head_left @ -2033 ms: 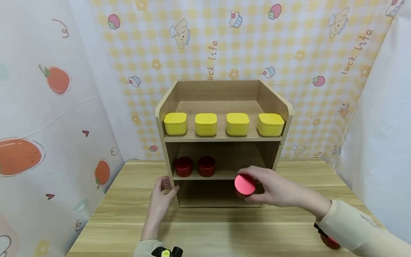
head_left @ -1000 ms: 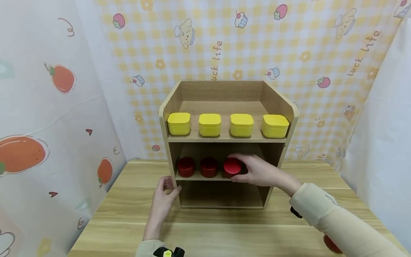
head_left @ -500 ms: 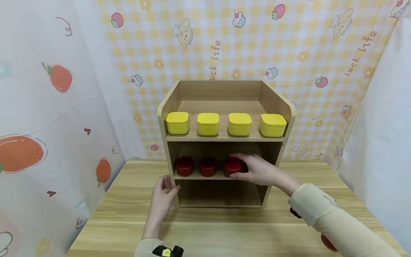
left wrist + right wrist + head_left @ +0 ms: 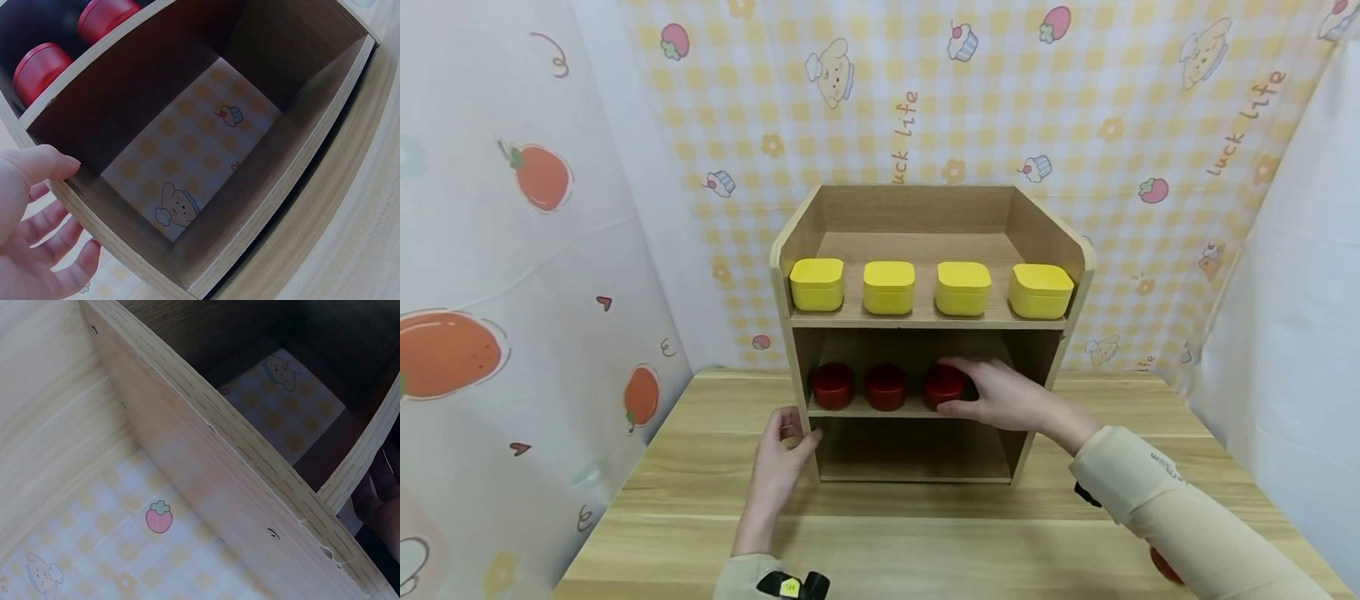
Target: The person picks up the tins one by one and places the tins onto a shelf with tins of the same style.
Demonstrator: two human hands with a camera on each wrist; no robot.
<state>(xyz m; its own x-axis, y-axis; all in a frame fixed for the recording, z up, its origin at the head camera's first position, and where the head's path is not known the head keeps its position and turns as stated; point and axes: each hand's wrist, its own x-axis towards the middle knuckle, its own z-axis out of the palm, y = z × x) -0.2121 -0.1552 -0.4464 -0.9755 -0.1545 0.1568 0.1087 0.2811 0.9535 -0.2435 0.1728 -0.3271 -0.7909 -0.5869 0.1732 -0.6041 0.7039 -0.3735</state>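
Note:
On the middle level of a small wooden shelf (image 4: 917, 324), my right hand (image 4: 1003, 397) holds a round red lidded container (image 4: 945, 385) between thumb and fingers. Two matching red containers (image 4: 885, 389) stand in a row to its left. In the right wrist view only part of the right hand (image 4: 380, 503) shows at the edge, and the held container is hidden. My left hand (image 4: 777, 462) grips the front edge of the shelf's left side panel. The left wrist view shows its thumb on the inner side and the other fingers outside.
Several yellow lidded boxes (image 4: 889, 288) line the front of the top level. Another red container (image 4: 1165, 567) lies on the wooden table (image 4: 917, 550) at lower right, partly hidden by the right sleeve. Patterned cloth (image 4: 880, 100) hangs behind and white cloth at both sides.
My right hand has carried the red container from in front of the shelf onto the middle level, where it went from tilted to upright. My left hand has stayed on the side panel.

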